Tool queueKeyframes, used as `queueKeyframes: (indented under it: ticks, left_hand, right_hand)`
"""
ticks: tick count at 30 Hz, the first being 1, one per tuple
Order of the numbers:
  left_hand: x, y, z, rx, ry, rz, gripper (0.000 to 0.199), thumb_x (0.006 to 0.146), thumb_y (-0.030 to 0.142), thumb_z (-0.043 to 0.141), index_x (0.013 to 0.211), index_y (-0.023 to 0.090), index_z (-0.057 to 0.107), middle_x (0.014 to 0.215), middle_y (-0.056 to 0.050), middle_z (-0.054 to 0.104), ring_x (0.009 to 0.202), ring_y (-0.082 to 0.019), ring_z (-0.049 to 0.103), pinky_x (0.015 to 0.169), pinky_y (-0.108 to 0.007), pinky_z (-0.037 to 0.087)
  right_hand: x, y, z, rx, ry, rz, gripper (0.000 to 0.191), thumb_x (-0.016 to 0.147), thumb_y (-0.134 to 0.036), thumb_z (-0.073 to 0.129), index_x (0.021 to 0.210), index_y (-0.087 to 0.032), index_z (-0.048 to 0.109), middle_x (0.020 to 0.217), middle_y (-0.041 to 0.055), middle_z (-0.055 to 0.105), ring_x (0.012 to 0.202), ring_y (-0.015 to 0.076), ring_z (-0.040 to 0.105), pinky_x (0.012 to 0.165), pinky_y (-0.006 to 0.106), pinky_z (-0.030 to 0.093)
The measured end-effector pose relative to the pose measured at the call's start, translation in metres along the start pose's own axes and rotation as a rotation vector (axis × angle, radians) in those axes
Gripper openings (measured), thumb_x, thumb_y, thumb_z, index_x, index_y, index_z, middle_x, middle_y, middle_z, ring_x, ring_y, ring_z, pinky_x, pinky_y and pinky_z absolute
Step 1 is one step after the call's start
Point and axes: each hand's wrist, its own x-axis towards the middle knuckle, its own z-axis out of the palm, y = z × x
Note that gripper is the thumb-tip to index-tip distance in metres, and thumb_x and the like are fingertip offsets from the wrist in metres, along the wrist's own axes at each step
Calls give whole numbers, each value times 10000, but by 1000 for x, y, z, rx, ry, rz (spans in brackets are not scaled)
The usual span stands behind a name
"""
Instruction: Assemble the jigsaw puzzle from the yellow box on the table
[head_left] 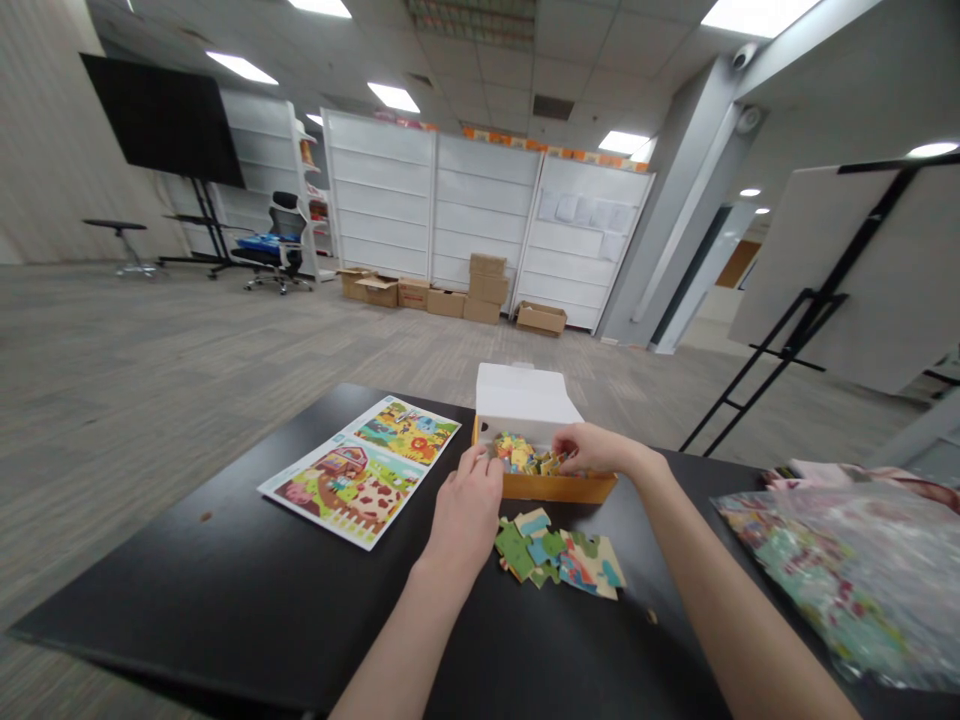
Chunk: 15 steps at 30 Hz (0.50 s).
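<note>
A yellow cardboard box [555, 488] with its white lid [525, 392] raised stands near the far edge of the black table. Jigsaw puzzle pieces [517, 452] lie heaped inside it. At the box's left front corner, my left hand [469, 500] has its fingers bent over the rim. My right hand [589, 447] reaches in from the right, fingers closed at a puzzle piece [553, 464]; the fingertips are partly hidden. In front of the box are loose and joined puzzle pieces [536, 545], mostly green, blue and cream.
A printed picture sheet [352, 480] with farm and animal scenes lies left on the table [225, 580]. At right sits a clear plastic bag [855, 570] with colourful contents. Beyond the table are cardboard boxes [487, 290], an office chair [277, 240] and a board on a stand [847, 270].
</note>
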Motion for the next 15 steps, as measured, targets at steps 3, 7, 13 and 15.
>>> queueKeyframes:
  ticks: [3,7,13,15]
  left_hand:
    - [0,0,2,-7,15,7,288,938,37,403,1090,162,612,1241,-140,649,1377,-230,444,969,-364,538]
    - [-1,0,2,0,18,11,291,943,35,387,1085,162,607,1216,-128,657,1376,-236,452,962,-366,543]
    - [0,1,1,-1,-6,5,297,940,32,385,1092,163,605,1240,-141,649,1387,-239,442,965,-375,544]
    - [0,0,1,-7,-3,4,297,941,35,386,1095,169,602,1241,-136,647,1392,-232,434,979,-368,535]
  right_hand:
    - [1,3,0,-4,-2,-12,231,675,-200,738,900,-174,691,835,24,709,749,168,617,619,228,450]
    - [4,5,3,40,45,-17,426,658,-180,747,1076,-163,668,941,46,712,810,174,639,669,234,486]
    - [2,1,3,8,6,-12,431,692,-212,737,1120,-189,688,1025,62,724,881,201,664,745,260,508]
    - [-1,-1,1,-1,7,9,371,690,-211,733,1057,-180,684,984,56,723,827,188,656,694,249,494]
